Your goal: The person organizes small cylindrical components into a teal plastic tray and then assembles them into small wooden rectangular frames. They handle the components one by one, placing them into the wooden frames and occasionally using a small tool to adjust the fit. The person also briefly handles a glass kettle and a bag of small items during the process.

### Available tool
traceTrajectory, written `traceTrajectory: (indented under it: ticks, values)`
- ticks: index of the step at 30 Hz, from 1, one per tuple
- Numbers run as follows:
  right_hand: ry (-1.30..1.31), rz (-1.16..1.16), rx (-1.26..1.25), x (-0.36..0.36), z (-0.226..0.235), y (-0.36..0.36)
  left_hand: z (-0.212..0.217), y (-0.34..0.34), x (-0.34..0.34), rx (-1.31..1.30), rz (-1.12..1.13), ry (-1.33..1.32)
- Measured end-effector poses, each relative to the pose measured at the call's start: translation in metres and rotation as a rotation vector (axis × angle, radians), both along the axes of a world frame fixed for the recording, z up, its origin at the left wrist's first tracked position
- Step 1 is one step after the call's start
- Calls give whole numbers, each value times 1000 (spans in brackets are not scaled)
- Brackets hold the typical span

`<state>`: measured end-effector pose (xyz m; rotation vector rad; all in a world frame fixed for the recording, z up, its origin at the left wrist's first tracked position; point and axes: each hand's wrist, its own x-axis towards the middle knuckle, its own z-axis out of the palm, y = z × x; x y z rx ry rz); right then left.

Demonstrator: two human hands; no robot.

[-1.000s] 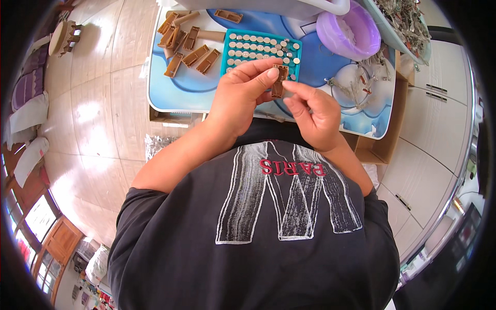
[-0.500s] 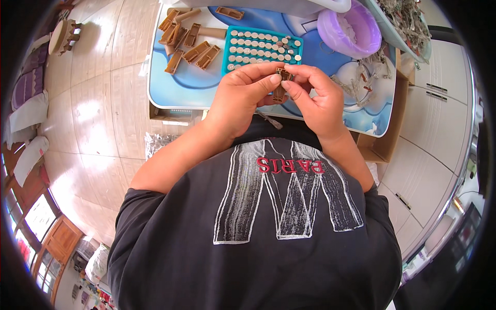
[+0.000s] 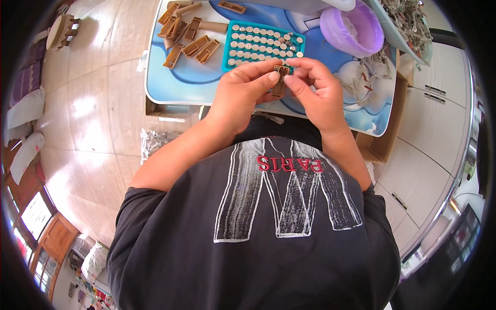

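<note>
A small brown plastic case (image 3: 279, 85) is held above the table's near edge, its hollow side facing up. My left hand (image 3: 240, 90) grips it from the left with thumb and fingers. Close against its right side, my right hand (image 3: 318, 90) has its thumb and fingers bent inward; whatever they pinch is hidden or too small to name. Just beyond both hands lies a teal tray (image 3: 225, 56) with rows of round silver discs (image 3: 256, 47) that look like button cells. More brown cases (image 3: 207, 50) are scattered to the tray's left.
A purple basin (image 3: 327, 31) stands at the back right of the blue-patterned table (image 3: 196, 95). Next to it, a pale bin (image 3: 398, 39) holds tangled wiry pieces. Clear packets (image 3: 356, 82) lie on the table's right side. White cabinets (image 3: 429, 124) are farther right.
My right thumb has drawn back slightly from the brown case, uncovering more of its hollow upper end. My left hand keeps its grip. The view has shifted a little.
</note>
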<state>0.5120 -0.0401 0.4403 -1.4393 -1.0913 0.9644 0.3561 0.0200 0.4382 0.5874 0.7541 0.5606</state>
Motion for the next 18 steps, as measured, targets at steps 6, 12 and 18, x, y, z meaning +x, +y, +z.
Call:
traceTrajectory:
  ticks: [6,12,18]
  values:
    - [-425,-182,118,24,-8,-2,1,-5,-13,22,-1,61]
    - [-669,-105,98,13,-8,1,1,-4,-14,-14,-10,37]
    - [-787,-84,185,14,-13,1,2,-3,-11,-48,-8,5]
